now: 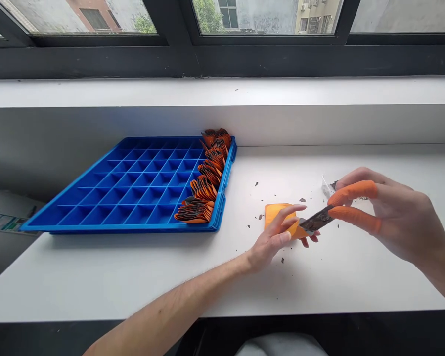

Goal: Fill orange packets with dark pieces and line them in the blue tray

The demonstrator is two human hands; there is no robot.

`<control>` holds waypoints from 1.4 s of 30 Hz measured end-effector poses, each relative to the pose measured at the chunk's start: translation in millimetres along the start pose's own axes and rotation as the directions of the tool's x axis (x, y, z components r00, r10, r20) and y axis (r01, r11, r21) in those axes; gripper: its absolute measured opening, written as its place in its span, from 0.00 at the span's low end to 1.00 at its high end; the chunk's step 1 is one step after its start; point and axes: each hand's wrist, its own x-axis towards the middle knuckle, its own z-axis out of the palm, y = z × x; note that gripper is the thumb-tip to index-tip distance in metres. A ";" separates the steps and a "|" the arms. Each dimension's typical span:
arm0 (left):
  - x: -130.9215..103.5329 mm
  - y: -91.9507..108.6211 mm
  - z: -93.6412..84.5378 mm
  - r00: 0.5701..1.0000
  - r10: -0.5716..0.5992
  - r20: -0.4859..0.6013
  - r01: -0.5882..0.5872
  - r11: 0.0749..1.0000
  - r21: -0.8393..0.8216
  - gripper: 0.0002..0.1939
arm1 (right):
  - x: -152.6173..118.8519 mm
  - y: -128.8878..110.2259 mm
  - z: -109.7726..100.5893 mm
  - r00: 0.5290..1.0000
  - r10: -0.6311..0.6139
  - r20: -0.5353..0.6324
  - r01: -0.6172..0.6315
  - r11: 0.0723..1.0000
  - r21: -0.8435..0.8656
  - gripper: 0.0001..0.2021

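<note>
Pale cloth (282,345): at the bottom edge, nearest the camera; one piece, partly shown.

Left hand (267,249): bare, on an outstretched forearm; fingers drawn in narrow on the orange piece (271,213), which is flat, squarish and partly covered by the grip. Location: over the near half of the desk (133,282), right of the tray.

Right hand (404,212): orange covers (356,193) on two digits; fingers pinched upon one dark strip (315,221), thin, mottled, tilted down toward the left. Its lower end meets the orange piece at the left fingers — whether it is tucked in or merely laid against it, cannot tell.

Dark flakes (282,260): several, scattered on the desk around the hands.

Clear wrapper (326,189): just beyond the right hand, which partly hides it; contents not legible.

Blue tray (122,229): divided into compartments, set on the left part of the desk, apart from both hands. Orange-and-dark bundles (203,189) stand packed along its right-hand column, front to back. Progress, as judged: that column appears stocked; the columns to its left show only blue plastic, so most of the tray looks unfilled — and the pair in hand is unfinished.

White ledge (222,92): behind the desk, full width.

Window frame (222,62): dark, above the ledge; building walls (261,17) and greenery (209,17) outside.
</note>
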 end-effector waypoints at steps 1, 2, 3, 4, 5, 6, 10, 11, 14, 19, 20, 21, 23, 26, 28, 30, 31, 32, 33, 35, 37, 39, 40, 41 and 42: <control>0.3 0.7 0.6 1.000 -0.008 0.001 0.008 1.000 -0.015 0.28 | -0.3 -0.5 0.6 1.000 -0.005 0.006 0.005 1.000 -0.014 0.05; 0.6 1.5 1.1 1.000 -0.015 0.002 0.015 0.999 -0.029 0.29 | -1.0 -0.1 1.3 1.000 -0.012 0.005 0.012 0.999 -0.030 0.05; 0.8 2.2 1.6 1.000 -0.022 0.005 0.022 0.999 -0.042 0.30 | -1.8 0.9 2.0 1.000 -0.020 0.008 0.020 0.999 -0.047 0.05; 1.0 2.8 2.0 1.000 -0.028 0.010 0.029 0.998 -0.051 0.30 | -2.7 2.1 2.6 0.999 -0.028 0.015 0.029 0.998 -0.061 0.05; 1.0 3.1 2.3 0.999 -0.032 0.016 0.033 0.998 -0.056 0.32 | -3.5 3.1 3.1 0.999 -0.034 0.023 0.036 0.997 -0.071 0.05; 1.1 3.3 2.5 0.999 -0.034 0.022 0.035 0.998 -0.060 0.33 | -4.2 3.9 3.4 0.999 -0.038 0.035 0.041 0.996 -0.079 0.05; 0.8 2.8 2.2 0.999 -0.036 0.029 0.038 0.997 -0.065 0.34 | -5.5 3.7 2.3 0.994 -0.058 0.091 0.066 0.995 -0.082 0.04; 0.7 2.6 2.0 0.999 -0.038 0.027 0.040 0.997 -0.068 0.33 | -5.6 3.1 1.5 0.993 -0.061 0.102 0.069 0.994 -0.080 0.03; 0.3 2.3 1.9 0.999 -0.041 0.024 0.042 0.997 -0.072 0.33 | -6.6 1.4 -0.9 0.992 -0.069 0.108 0.079 0.992 -0.094 0.02; -0.8 1.6 1.8 0.999 -0.026 0.034 0.028 0.998 -0.056 0.33 | -9.7 0.7 -1.4 0.990 -0.078 0.117 0.092 0.989 -0.119 0.02; -1.0 1.5 1.6 0.999 -0.027 0.036 0.029 0.998 -0.049 0.33 | -10.2 0.7 -0.9 0.990 -0.081 0.116 0.095 0.988 -0.124 0.02; -1.1 1.3 1.4 0.999 -0.028 0.040 0.030 0.999 -0.043 0.33 | -10.4 0.6 -0.4 0.989 -0.087 0.116 0.102 0.986 -0.132 0.02; -1.2 1.2 1.0 0.998 -0.033 0.048 0.035 0.999 -0.038 0.33 | -10.4 0.2 0.6 0.988 -0.108 0.114 0.124 0.981 -0.150 0.02; -1.3 1.4 0.7 0.998 -0.038 0.057 0.040 0.999 -0.033 0.33 | -9.7 -1.4 1.8 0.988 -0.112 0.106 0.129 0.978 -0.164 0.02; -1.5 1.7 0.8 0.998 -0.040 0.056 0.042 0.999 -0.029 0.34 | -9.3 -2.5 2.5 0.990 -0.103 0.099 0.118 0.980 -0.161 0.02; -1.8 1.9 0.9 0.997 -0.044 0.057 0.046 0.999 -0.023 0.33 | -9.3 -3.8 3.3 0.990 -0.100 0.095 0.114 0.981 -0.156 0.02; -1.9 1.9 1.0 0.997 -0.047 0.057 0.048 0.999 -0.017 0.33 | -9.4 -4.5 3.7 0.990 -0.106 0.095 0.119 0.981 -0.153 0.02; -2.0 1.7 1.0 0.997 -0.049 0.059 0.050 0.999 -0.011 0.33 | -9.4 -5.2 4.2 0.989 -0.113 0.094 0.126 0.980 -0.152 0.02; -1.9 1.5 0.9 0.997 -0.050 0.060 0.050 0.999 -0.005 0.34 | -9.4 -5.9 4.7 0.989 -0.118 0.093 0.131 0.980 -0.153 0.02; -1.6 0.8 0.7 0.997 -0.046 0.063 0.045 0.999 0.004 0.34 | -9.0 -7.2 5.4 0.989 -0.119 0.084 0.130 0.980 -0.152 0.02; -1.4 0.2 0.6 0.997 -0.035 0.069 0.034 0.999 0.009 0.34 | -8.4 -7.8 6.2 0.991 -0.111 0.071 0.121 0.982 -0.145 0.03; -1.5 -0.1 0.5 0.997 -0.026 0.075 0.026 1.000 0.009 0.34 | -7.8 -7.4 7.9 0.991 -0.111 0.071 0.119 0.984 -0.134 0.03; -1.8 -0.1 0.5 0.997 -0.027 0.075 0.026 1.000 0.009 0.34 | -7.7 -6.8 9.3 0.990 -0.114 0.079 0.124 0.984 -0.127 0.03; -2.1 -0.1 0.5 0.997 -0.031 0.072 0.030 1.000 0.007 0.34 | -7.9 -6.0 11.1 0.989 -0.115 0.091 0.126 0.985 -0.121 0.03; -2.5 -0.1 0.5 0.997 -0.036 0.069 0.035 0.999 0.005 0.34 | -8.3 -5.3 13.4 0.988 -0.114 0.103 0.126 0.986 -0.113 0.03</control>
